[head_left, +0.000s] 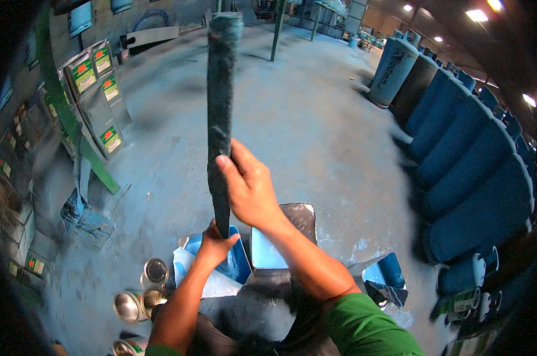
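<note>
A long dark bar, stained with blue at its far end and narrower at its near end, stands in front of me, pointing away. My right hand is closed around its middle, the thumb along its near face. Lower down, my left hand grips the narrow end. Below my left hand is a square tin, blue inside, with a pale sheet hanging over it. Next to it, partly behind my right forearm, sits a second square container with light blue in it. What exactly the bar is, I cannot make out.
Several round tins stand at the lower left. Another blue-lined square tin is beside my right arm. Tall blue cylinders line the right side. Stacked square tins, a green post and a blue-stained shovel are on the left.
</note>
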Motion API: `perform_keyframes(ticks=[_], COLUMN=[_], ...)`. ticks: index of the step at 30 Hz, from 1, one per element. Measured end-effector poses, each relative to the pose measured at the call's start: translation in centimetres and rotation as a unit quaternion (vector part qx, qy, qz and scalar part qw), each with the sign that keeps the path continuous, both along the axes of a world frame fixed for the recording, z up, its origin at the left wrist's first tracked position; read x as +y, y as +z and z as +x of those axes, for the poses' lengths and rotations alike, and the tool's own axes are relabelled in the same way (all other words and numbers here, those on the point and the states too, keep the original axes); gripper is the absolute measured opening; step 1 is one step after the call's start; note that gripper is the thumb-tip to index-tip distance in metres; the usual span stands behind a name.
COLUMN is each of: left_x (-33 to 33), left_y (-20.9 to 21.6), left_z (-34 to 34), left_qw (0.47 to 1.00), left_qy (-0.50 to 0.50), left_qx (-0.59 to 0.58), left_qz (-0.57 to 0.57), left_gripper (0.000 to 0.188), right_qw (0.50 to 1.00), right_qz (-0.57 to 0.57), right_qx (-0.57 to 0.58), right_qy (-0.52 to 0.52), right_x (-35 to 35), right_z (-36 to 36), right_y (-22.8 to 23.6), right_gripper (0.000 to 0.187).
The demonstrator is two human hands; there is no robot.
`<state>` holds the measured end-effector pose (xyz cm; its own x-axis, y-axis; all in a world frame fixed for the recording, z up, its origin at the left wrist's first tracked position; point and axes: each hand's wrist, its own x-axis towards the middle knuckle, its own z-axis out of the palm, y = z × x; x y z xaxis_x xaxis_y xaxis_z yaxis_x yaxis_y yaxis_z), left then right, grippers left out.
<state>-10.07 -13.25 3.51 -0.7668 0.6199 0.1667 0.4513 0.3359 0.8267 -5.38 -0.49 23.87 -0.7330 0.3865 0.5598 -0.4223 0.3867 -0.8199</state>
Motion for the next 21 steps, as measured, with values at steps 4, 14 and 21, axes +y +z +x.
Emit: perform_keyframes(ticks=[4, 14, 21], left_x=[-0.3, 1.7, 1.0], left_y=[0.0, -0.7, -0.5], left_z=[-3.0, -1.2, 1.2], left_qw=[0.997, 0.986, 0.999], left_qy=[0.047, 0.071, 0.044], left_qx=[0.000, 0.084, -0.001], left_qz=[0.066, 0.126, 0.002], left_gripper=[0.057, 0.040, 0.057], right_qw=[0.997, 0.991, 0.998], right_qz=[-0.024, 0.068, 0.046], right_qx=[-0.012, 0.042, 0.046], right_qy=[0.068, 0.104, 0.014], right_x=[-0.2, -3.1, -1.4], right_z=[0.3, 1.4, 0.3], right_y=[-0.3, 1.2, 0.5], right_gripper=[0.036, 0.034, 0.028])
